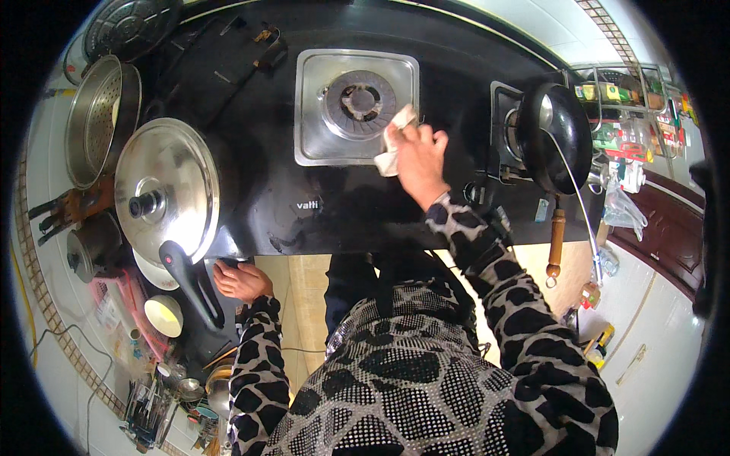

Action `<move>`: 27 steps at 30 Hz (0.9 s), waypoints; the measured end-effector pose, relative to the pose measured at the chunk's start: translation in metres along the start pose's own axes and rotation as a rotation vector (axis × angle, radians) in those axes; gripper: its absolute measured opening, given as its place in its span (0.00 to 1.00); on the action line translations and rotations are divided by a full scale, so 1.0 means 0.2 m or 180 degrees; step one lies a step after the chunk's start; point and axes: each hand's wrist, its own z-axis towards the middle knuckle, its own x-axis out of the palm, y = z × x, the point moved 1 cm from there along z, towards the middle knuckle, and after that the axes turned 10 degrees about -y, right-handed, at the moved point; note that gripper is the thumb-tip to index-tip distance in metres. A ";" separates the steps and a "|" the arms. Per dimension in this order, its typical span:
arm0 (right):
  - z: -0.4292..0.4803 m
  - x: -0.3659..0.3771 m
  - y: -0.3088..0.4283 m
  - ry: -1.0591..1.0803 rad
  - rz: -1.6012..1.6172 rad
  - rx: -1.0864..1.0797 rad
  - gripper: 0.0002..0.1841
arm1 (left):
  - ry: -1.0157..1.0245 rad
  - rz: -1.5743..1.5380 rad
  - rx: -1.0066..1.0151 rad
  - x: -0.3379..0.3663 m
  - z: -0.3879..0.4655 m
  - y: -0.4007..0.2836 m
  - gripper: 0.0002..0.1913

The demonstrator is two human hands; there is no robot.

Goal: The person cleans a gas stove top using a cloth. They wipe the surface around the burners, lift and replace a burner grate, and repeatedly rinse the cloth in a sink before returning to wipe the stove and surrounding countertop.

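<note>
My right hand grips a pale cloth and presses it to the lower right edge of the square metal tray round a gas burner. The burner has no pan support on it. My left hand rests at the front edge of the black Vatti cooktop, beside a pan with a domed steel lid and a black handle. Whether that hand holds anything cannot be made out.
A black wok with a wooden handle and a ladle in it sits on the right burner. A steel steamer pot stands at the far left, above a small lidded pot and a yellowish bowl. A wire rack holds bottles and packets.
</note>
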 end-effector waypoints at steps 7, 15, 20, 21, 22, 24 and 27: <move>0.30 0.18 -0.28 0.0129 0.0059 -0.0458 0.21 | -0.0110 -0.0130 0.0101 -0.04 0.04 0.01 0.27; 0.68 0.24 -0.29 -0.0137 0.0498 -0.0778 0.21 | 0.0034 -0.0063 0.0006 -0.03 -0.01 -0.05 0.27; 0.47 0.11 -0.42 0.0297 0.0322 -0.0935 0.22 | 0.0052 0.0020 0.0003 -0.04 0.02 -0.04 0.27; 0.46 0.09 -0.43 0.0412 0.0516 -0.0925 0.23 | 0.0088 0.0017 0.0007 -0.04 0.02 -0.02 0.27; 0.46 0.08 -0.44 0.0789 0.0524 -0.0700 0.23 | 0.0125 0.0013 0.0011 -0.04 0.02 -0.01 0.27; 0.54 0.09 -0.41 0.0351 0.0793 -0.1008 0.24 | 0.0157 0.0003 -0.0060 -0.05 0.01 0.01 0.27; 0.75 0.19 -0.30 0.0140 0.1065 -0.1413 0.21 | 0.0022 -0.0052 -0.0130 -0.06 -0.02 0.04 0.27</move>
